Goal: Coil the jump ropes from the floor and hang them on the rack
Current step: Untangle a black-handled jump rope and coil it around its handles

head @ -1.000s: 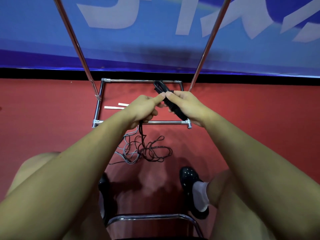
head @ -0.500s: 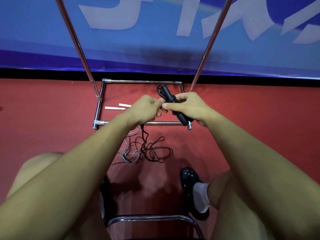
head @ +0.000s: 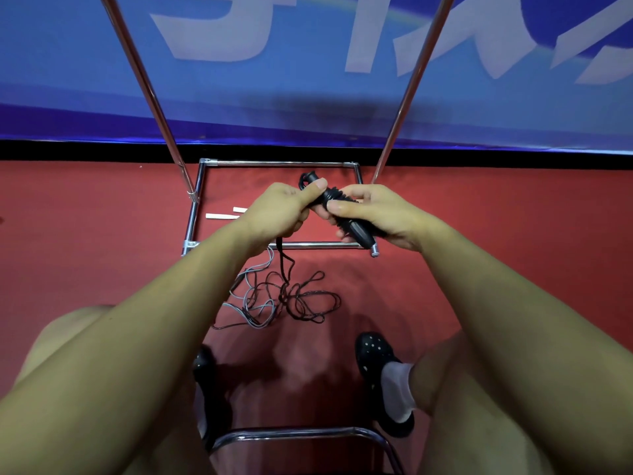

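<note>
While both bare forearms reach forward over the red floor, the right hand holds the black ribbed jump-rope handles with its fingers curled round them, the handles slanting from upper left to lower right above the front bar of the chrome tubular rack base. The left hand has its grip closed on the upper end of the same handles, thumb pressed along the top, and a black cord drops from beneath it to the floor. That cord ends in a loose tangle of black rope lying on the floor just in front of the rack base, and a grey rope lies tangled against its left side. Two chrome uprights rise from the base towards the blue banner wall. Two small white sticks lie inside the base frame near its left bar. Black perforated shoes rest on the floor near its front edge, beside a chrome chair bar.
</note>
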`<action>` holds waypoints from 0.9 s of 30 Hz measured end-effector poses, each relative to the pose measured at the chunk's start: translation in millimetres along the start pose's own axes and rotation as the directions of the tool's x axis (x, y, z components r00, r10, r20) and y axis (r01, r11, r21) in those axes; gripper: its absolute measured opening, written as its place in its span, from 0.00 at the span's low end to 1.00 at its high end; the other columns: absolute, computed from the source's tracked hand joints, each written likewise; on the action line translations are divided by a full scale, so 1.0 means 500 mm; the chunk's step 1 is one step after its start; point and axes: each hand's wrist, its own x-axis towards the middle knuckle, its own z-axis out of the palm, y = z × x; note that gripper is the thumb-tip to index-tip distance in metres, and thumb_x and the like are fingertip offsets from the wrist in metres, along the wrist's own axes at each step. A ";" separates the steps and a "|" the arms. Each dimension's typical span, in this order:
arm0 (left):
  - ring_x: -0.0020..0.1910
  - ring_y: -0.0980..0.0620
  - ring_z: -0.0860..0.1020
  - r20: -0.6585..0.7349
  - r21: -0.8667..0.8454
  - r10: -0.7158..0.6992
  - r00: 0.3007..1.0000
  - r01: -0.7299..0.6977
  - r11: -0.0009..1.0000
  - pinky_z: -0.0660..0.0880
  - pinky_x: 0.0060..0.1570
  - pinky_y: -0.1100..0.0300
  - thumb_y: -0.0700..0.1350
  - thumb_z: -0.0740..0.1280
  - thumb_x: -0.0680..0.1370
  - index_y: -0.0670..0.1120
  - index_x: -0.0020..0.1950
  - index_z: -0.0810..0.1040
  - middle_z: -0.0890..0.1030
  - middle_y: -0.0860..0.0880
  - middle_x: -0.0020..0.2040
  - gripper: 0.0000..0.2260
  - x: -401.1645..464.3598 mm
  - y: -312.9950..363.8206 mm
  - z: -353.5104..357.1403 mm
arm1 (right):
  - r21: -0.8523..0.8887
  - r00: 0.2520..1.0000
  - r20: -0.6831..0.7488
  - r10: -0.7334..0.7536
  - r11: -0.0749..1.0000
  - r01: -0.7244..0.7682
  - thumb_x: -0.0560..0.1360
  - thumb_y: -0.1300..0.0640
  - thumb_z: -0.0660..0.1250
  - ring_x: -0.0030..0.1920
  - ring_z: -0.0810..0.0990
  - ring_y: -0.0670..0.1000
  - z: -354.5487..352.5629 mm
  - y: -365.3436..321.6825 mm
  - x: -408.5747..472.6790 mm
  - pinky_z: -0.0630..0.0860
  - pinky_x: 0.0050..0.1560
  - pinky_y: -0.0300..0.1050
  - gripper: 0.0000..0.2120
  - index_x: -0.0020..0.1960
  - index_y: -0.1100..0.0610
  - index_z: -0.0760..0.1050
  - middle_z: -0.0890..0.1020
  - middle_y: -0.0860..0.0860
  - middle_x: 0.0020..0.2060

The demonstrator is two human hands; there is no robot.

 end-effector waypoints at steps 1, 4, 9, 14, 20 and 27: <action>0.24 0.52 0.55 0.012 -0.016 0.019 1.000 -0.019 1.000 0.54 0.25 0.60 0.58 0.63 0.83 0.50 0.26 0.67 0.60 0.51 0.24 0.27 -0.002 0.003 0.000 | 0.086 0.998 0.049 0.029 0.996 -0.033 0.73 0.51 0.74 0.44 0.86 0.56 -0.005 -0.002 -0.002 0.85 0.51 0.54 0.23 0.63 0.62 0.76 0.84 0.57 0.50; 0.25 0.52 0.57 0.048 0.005 0.052 0.998 -0.052 0.999 0.55 0.29 0.57 0.58 0.62 0.84 0.48 0.29 0.65 0.61 0.51 0.24 0.26 -0.005 0.002 0.002 | 0.227 0.965 0.244 0.095 0.962 -0.152 0.78 0.52 0.67 0.54 0.85 0.66 -0.009 -0.003 -0.011 0.84 0.51 0.58 0.23 0.71 0.55 0.70 0.83 0.60 0.59; 0.37 0.48 0.78 0.104 -0.105 -0.031 0.994 0.042 0.994 0.63 0.34 0.60 0.61 0.62 0.83 0.44 0.47 0.78 0.59 0.52 0.27 0.20 -0.002 -0.002 0.006 | 0.060 0.988 0.148 -0.047 0.997 0.039 0.83 0.58 0.65 0.40 0.85 0.58 -0.002 -0.005 -0.007 0.79 0.31 0.43 0.18 0.72 0.52 0.71 0.87 0.53 0.51; 0.27 0.53 0.71 0.093 -0.096 -0.180 0.979 0.189 0.977 0.70 0.33 0.62 0.62 0.64 0.81 0.46 0.46 0.78 0.64 0.52 0.28 0.20 -0.005 -0.001 0.009 | -0.113 0.987 -0.040 -0.154 0.982 0.148 0.81 0.58 0.70 0.37 0.83 0.54 0.005 0.005 0.010 0.78 0.35 0.45 0.18 0.70 0.52 0.73 0.87 0.55 0.47; 0.23 0.56 0.65 -0.021 -0.060 -0.105 0.994 0.104 0.993 0.60 0.24 0.64 0.48 0.65 0.84 0.43 0.47 0.81 0.76 0.49 0.35 0.11 0.006 -0.021 0.003 | -0.057 0.985 -0.139 -0.102 0.994 0.095 0.80 0.56 0.71 0.37 0.80 0.50 -0.002 0.008 0.021 0.76 0.36 0.44 0.13 0.64 0.55 0.76 0.83 0.51 0.41; 0.24 0.54 0.61 -0.123 0.219 0.035 0.992 -0.008 0.976 0.60 0.26 0.61 0.51 0.63 0.84 0.43 0.44 0.85 0.67 0.44 0.35 0.17 -0.007 -0.008 -0.001 | 0.158 0.985 -0.158 0.063 0.987 -0.038 0.86 0.43 0.54 0.36 0.81 0.53 0.005 0.000 0.026 0.76 0.34 0.45 0.22 0.55 0.59 0.79 0.86 0.55 0.43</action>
